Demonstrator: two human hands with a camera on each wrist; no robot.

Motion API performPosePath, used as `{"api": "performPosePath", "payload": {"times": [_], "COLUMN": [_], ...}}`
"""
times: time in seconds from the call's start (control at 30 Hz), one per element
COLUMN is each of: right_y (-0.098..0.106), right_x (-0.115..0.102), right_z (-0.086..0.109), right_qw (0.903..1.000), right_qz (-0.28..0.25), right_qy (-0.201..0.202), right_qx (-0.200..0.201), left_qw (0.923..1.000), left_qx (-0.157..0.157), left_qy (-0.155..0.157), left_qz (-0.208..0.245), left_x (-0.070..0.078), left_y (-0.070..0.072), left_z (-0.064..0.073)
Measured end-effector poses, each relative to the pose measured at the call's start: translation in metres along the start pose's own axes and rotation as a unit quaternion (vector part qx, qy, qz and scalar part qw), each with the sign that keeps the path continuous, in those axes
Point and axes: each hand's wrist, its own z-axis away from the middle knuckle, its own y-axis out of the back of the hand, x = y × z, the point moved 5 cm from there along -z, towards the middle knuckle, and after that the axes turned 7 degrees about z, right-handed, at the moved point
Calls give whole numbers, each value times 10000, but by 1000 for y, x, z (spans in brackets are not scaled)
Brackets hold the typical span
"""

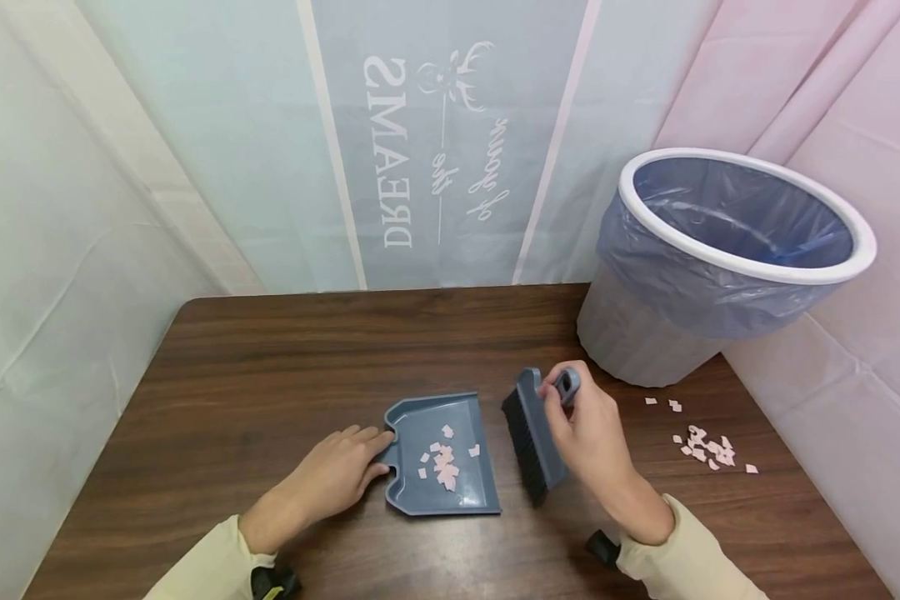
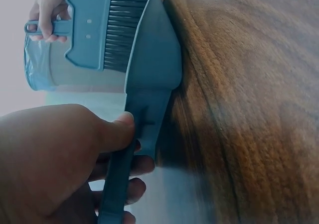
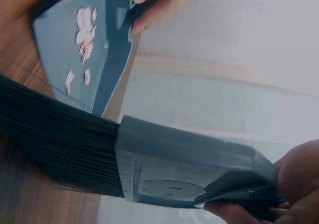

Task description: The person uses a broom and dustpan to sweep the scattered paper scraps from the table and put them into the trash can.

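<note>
A blue-grey dustpan (image 1: 420, 412) lies on the brown table with several small pink paper scraps (image 1: 445, 467) in its pan. My left hand (image 1: 337, 471) grips its handle, the thumb on top in the left wrist view and the fingers curled beneath. My right hand (image 1: 588, 425) holds a matching hand brush (image 1: 542, 429) by its handle. The dark bristles (image 3: 55, 134) point down at the table, just right of the dustpan's front lip. One scrap (image 1: 474, 451) lies near that lip, inside the pan.
More paper scraps (image 1: 708, 448) lie in a loose pile on the table's right side. Behind them stands a grey trash bin (image 1: 637, 333) with a white rim and a blue plastic liner. Fabric curtains (image 1: 270, 150) enclose the table (image 1: 270, 350) at the back and sides.
</note>
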Motion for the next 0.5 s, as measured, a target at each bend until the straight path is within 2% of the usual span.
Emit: {"api": "performPosePath", "payload": {"times": [0.27, 0.5], "right_y": [22, 46], "right_x": [26, 53], "right_z": [1, 6], "right_qw": [9994, 9954], "right_qz": [210, 471], "right_qy": [-150, -719], "right_qx": [211, 421], "left_qw": [9999, 9998], "left_qx": [67, 123], "left_qy": [-98, -164], "left_qz": [-107, -51], "left_x": [0, 0], "left_y": [-2, -3], "left_z": [2, 2]}}
